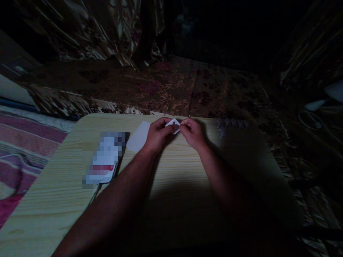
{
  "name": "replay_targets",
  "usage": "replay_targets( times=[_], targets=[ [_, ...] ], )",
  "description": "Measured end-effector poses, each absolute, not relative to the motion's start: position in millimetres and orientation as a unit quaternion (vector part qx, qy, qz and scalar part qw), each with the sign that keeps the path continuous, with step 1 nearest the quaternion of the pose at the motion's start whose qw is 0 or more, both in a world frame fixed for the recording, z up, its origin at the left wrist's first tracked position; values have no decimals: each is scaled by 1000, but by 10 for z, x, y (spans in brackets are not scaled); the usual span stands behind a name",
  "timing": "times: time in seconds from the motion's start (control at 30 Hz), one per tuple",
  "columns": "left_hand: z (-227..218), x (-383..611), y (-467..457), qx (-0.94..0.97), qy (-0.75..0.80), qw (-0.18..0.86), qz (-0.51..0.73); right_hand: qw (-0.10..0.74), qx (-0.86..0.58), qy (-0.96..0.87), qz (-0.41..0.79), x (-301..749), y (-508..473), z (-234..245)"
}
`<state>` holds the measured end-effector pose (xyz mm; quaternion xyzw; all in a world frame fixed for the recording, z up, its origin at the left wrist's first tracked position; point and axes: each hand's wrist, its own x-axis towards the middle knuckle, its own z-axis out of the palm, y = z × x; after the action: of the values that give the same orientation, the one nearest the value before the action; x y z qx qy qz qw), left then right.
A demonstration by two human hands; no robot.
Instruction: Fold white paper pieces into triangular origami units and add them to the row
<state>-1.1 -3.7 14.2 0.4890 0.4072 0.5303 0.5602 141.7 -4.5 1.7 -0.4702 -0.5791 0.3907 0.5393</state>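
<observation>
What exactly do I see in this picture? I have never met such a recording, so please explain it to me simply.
There is no machine here, only a person's two bare hands. The single picture comes from a camera worn on the head, looking forward and down, so the forearms enter from below.

The hands are over a pale table with wood grain. The left hand holds a small folded piece of white paper, and the fingers of the right hand are at its right edge.

Left of them lie flat white paper and a long, blurred, whitish object with a red band. At the far right, small pointed pale pieces form a row; their material is too dark to tell.
</observation>
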Motion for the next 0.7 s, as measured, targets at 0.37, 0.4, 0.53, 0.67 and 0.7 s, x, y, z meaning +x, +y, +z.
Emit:
replay_targets(
  times=[0.37, 0.4, 0.53, 0.67, 0.7],
  targets=[
    [83, -3, 14, 457, 453, 519, 563, 556, -433, -533, 468, 1420, -47, 51],
    [87, -1, 15, 456, 450, 520, 565, 558, -429, -536, 466, 1418, -48, 57],
    [96, 5, 14, 458, 440, 522, 569, 562, -427, -533, 467, 1420, -62, 92],
    [91, 7, 8, 472, 439, 516, 564, 539, -455, -521, 480, 1424, -63, 91],
    [90, 8, 5, 475, 440, 517, 560, 536, -469, -518, 474, 1424, -58, 76]
  ],
)
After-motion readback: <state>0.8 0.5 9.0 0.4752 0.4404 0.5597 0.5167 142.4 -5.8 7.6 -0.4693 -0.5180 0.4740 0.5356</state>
